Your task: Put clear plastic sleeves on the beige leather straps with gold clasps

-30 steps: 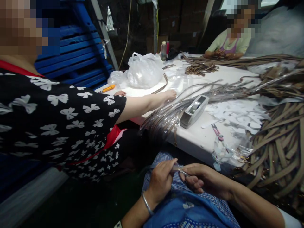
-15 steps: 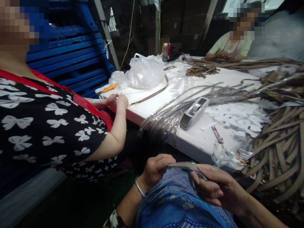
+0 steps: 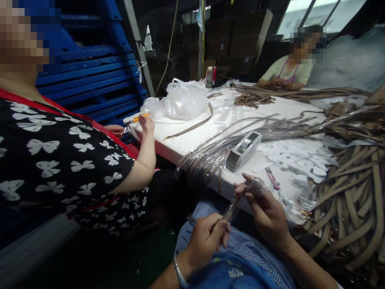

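My left hand (image 3: 209, 237), with a silver bangle at the wrist, is closed on a brown strap (image 3: 232, 209) that looks wrapped in clear plastic. The strap runs up and to the right, over my lap, to my right hand (image 3: 267, 210). There my fingers pinch its far end, where shiny clear film bunches up. Just beyond my hands, at the table edge, stands a grey tape dispenser (image 3: 244, 151). Pink-handled snips (image 3: 272, 178) lie to its right.
Bagged straps (image 3: 204, 160) hang over the edge of the white table (image 3: 177, 150). Loose straps (image 3: 351, 192) heap up at right beside white paper strips (image 3: 300, 158). A co-worker (image 3: 90, 160) at left holds an orange cutter (image 3: 140, 117); another person (image 3: 285, 74) sits across.
My right hand has risen toward the table edge and my left hand has come lower, tilting the strap from level to slanting. The co-worker at left has picked up the orange cutter.
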`<state>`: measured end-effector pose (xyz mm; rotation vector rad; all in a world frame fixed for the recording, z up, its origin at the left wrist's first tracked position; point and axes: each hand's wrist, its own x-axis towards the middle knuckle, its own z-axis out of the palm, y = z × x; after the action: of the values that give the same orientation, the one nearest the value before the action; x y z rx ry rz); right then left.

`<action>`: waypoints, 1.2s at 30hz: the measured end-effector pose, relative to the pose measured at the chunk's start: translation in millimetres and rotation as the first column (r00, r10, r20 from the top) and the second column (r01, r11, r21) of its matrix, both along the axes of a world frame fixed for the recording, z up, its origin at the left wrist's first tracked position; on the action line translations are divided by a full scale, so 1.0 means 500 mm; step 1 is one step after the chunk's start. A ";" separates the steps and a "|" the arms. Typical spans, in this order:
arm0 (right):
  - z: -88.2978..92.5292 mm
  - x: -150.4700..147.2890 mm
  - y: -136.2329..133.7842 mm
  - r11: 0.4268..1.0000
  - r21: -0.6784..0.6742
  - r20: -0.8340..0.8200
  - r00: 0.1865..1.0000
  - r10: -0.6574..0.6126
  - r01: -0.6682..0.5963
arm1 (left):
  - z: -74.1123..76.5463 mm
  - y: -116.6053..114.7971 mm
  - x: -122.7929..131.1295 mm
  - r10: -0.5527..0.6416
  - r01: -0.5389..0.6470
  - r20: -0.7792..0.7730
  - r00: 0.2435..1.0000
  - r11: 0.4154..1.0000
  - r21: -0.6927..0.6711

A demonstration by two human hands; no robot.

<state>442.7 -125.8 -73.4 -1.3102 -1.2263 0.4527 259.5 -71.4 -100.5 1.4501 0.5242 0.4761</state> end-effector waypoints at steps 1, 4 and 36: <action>-0.021 0.008 0.001 1.000 -0.015 0.183 0.983 0.028 -0.026 | 0.010 0.000 -0.003 0.008 -0.008 0.001 1.000 0.999 -0.042; -0.076 0.020 0.000 0.982 -0.080 0.535 0.824 0.187 -0.171 | 0.030 0.001 -0.009 0.025 -0.026 -0.005 1.000 0.985 -0.168; 0.090 -0.017 0.019 0.969 -0.050 -0.543 0.821 0.178 -0.243 | -0.020 0.011 0.012 0.050 -0.040 -0.020 0.999 0.939 0.342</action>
<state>433.9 -116.4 -28.3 -1.0410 -0.8751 0.9960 265.4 -66.0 -110.6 1.7828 0.5156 0.6056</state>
